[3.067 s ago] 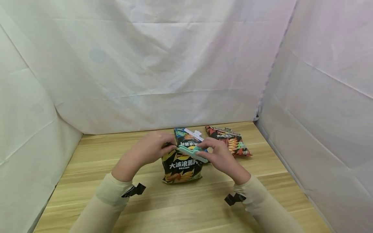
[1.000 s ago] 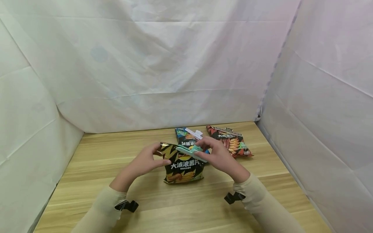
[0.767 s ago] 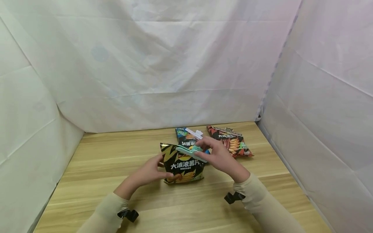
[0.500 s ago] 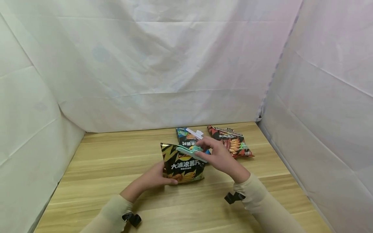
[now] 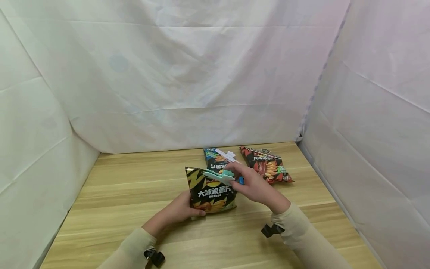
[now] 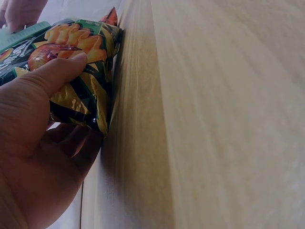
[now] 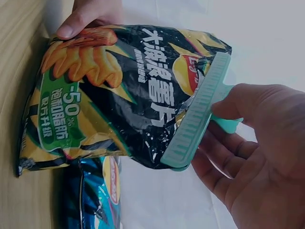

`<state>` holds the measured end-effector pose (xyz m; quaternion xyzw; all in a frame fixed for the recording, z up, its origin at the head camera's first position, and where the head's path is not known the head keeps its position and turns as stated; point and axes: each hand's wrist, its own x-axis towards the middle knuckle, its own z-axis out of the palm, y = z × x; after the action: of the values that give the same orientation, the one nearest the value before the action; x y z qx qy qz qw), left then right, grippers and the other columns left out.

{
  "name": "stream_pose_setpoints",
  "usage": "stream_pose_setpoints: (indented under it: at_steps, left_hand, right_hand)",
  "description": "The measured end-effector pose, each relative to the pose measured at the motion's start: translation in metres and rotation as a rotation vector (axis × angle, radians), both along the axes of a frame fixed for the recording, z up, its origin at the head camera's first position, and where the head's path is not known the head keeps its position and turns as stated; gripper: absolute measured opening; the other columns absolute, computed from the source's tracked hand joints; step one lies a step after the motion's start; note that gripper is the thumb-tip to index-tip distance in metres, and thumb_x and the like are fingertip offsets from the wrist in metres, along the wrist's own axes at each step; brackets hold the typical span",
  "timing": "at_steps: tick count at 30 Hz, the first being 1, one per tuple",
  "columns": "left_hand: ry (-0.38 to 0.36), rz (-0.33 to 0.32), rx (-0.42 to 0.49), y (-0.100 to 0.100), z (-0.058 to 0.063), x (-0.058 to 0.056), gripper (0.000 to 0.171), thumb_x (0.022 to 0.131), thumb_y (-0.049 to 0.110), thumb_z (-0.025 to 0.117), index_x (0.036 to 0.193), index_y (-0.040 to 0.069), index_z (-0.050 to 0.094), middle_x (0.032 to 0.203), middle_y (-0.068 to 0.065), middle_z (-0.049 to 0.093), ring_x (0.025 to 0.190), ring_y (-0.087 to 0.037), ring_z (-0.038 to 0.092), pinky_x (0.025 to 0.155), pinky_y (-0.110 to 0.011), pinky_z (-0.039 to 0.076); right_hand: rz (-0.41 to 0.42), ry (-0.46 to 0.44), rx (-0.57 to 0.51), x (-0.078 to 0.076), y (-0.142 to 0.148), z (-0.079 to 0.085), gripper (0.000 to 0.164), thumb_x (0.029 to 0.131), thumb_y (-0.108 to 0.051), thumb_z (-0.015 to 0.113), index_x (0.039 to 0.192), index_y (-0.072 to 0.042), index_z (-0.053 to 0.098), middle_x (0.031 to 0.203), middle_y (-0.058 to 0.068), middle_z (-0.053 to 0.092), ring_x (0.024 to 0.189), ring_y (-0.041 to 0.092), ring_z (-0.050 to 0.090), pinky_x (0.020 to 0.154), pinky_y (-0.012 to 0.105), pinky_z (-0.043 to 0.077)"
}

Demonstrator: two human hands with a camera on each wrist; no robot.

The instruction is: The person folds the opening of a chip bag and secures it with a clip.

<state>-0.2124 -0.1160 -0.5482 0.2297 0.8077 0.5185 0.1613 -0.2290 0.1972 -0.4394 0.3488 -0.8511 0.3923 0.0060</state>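
A black and yellow chip bag (image 5: 213, 196) stands upright and slightly tilted on the wooden table. My left hand (image 5: 180, 208) grips its lower left corner, thumb on the front and fingers behind, as the left wrist view shows. A mint-green bag clip (image 7: 198, 117) lies slantwise across the bag's top right corner, its two long bars around the film. My right hand (image 5: 250, 183) pinches the clip's handle, the thumb on the near side and the fingers behind it. The bag's top left part stays outside the clip.
Behind the held bag lies a blue chip bag (image 5: 211, 154) with a white clip (image 5: 226, 154) across it, partly hidden. To its right is a red chip bag (image 5: 268, 168) with a clip (image 5: 265, 152) at its top. White cloth walls (image 5: 201, 74) enclose the table (image 5: 134, 179).
My left hand has let go of the bag's top left edge and slid down to its lower left corner. My right hand has stayed at the clip, shifting slightly on its handle.
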Motion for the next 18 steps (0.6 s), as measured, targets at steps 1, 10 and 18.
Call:
stream_pose_setpoints:
  at_steps: [1, 10, 18]
  left_hand:
    - [0.003, 0.002, -0.003, 0.0002, -0.0003, 0.0, 0.074, 0.09, 0.023, 0.096, 0.154, 0.014, 0.06, 0.142, -0.001, 0.072, 0.133, -0.023, 0.065, 0.118, -0.052, 0.045]
    - [0.012, 0.001, -0.022, 0.002, -0.0032, -0.0007, 0.074, 0.089, 0.027, 0.097, 0.153, 0.019, 0.06, 0.14, 0.005, 0.072, 0.132, -0.017, 0.066, 0.118, -0.046, 0.047]
    - [0.015, -0.002, -0.01, 0.0006, -0.0035, -0.0005, 0.073, 0.091, 0.031, 0.095, 0.153, 0.018, 0.059, 0.138, 0.005, 0.073, 0.128, -0.017, 0.068, 0.115, -0.047, 0.049]
  right_hand:
    - [0.007, -0.014, 0.009, 0.0001, 0.0006, -0.0004, 0.045, 0.107, -0.007, 0.072, 0.15, -0.014, 0.061, 0.114, -0.003, 0.069, 0.092, 0.015, 0.064, 0.07, 0.034, 0.056]
    - [0.071, -0.044, 0.032, -0.002, 0.0043, -0.0065, 0.053, 0.109, -0.004, 0.067, 0.157, -0.022, 0.052, 0.111, -0.001, 0.07, 0.075, 0.016, 0.058, 0.063, 0.032, 0.05]
    - [0.045, -0.062, 0.019, -0.0034, 0.0031, -0.0047, 0.047, 0.111, -0.007, 0.066, 0.155, -0.018, 0.055, 0.119, 0.0, 0.07, 0.091, 0.014, 0.067, 0.071, 0.036, 0.057]
